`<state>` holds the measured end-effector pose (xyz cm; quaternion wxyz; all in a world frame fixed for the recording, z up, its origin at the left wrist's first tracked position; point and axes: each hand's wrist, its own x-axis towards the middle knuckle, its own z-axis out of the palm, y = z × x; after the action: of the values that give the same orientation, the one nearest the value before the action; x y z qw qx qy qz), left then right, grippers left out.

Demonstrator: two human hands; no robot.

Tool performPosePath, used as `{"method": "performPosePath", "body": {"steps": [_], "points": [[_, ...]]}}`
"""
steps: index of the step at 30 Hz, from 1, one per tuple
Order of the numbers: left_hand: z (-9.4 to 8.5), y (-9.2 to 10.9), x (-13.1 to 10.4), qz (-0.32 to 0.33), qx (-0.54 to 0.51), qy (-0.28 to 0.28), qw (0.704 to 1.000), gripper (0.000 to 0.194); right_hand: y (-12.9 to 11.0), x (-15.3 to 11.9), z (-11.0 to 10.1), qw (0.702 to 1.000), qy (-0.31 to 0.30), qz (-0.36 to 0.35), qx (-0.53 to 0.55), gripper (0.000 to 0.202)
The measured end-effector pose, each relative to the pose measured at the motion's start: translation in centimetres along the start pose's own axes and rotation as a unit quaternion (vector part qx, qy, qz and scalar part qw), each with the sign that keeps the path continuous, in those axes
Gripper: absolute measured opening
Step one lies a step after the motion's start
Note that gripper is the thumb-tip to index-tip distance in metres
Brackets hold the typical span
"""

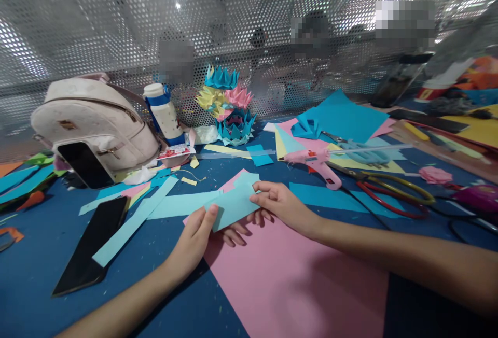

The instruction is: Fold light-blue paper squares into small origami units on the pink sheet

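Both of my hands hold one small light blue paper piece (235, 204) just above a large pink sheet (295, 281) on the blue table (35, 270). My left hand (198, 237) pinches its lower left corner with the thumb on top. My right hand (278, 206) grips its right edge. Long light blue paper strips (134, 221) lie just left of the hands.
A black phone (91, 247) lies at the left, another (83, 164) leans on a white backpack (93, 120). A pink glue gun (317, 162), red-and-yellow scissors (389, 190), folded paper flowers (229, 104), a bottle (165, 112) and coloured sheets crowd the far side. A perforated metal screen stands behind.
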<state>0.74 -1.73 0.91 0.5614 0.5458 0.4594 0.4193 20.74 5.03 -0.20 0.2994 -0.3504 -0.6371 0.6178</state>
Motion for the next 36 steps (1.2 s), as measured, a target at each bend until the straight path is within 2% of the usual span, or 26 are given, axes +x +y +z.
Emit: {"method": "performPosePath", "body": {"steps": [12, 18, 36], "points": [[0.16, 0.47, -0.07, -0.006, -0.013, -0.017, 1.0, 0.06, -0.34, -0.12, 0.17, 1.0, 0.004, -0.001, -0.002, 0.031], [0.14, 0.36, -0.17, -0.009, -0.008, 0.001, 1.0, 0.057, -0.24, -0.07, 0.09, 1.0, 0.002, 0.001, 0.002, 0.03], [-0.01, 0.48, -0.01, -0.018, -0.004, -0.038, 0.999, 0.06, -0.28, -0.1, 0.19, 1.0, 0.01, 0.001, 0.004, 0.03]]}}
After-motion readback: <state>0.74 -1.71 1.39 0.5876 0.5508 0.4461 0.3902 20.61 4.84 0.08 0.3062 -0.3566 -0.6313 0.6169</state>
